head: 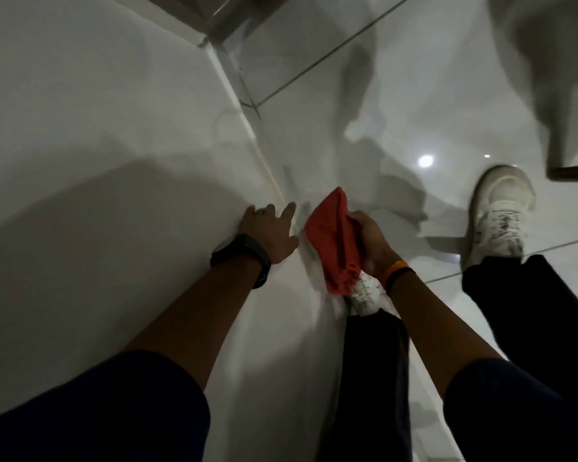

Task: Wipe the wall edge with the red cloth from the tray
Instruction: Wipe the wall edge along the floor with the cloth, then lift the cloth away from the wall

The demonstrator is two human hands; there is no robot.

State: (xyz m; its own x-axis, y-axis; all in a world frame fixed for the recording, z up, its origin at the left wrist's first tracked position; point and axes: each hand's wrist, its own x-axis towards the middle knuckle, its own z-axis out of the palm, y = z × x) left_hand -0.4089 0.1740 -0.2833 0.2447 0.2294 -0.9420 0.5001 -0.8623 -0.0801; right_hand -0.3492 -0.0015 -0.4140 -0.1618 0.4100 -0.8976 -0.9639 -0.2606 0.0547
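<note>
Your right hand (pixel 369 240) is clamped on the bunched red cloth (pixel 334 243); left hand (pixel 269 230) flat, fingers spread on wall. Cloth looks light, floppy: grip mid-bunch, press firmly.

right hand (pixel 369 240) gripping red cloth (pixel 334 241), left hand (pixel 269 231) flat on wall (pixel 97 111)

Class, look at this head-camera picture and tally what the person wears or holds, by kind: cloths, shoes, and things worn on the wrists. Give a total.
Red cloth, held in the right hand: 1
White shoes: 2
Wrist items, black watch by the left hand, orange-and-black band: 2
Total: 5
</note>
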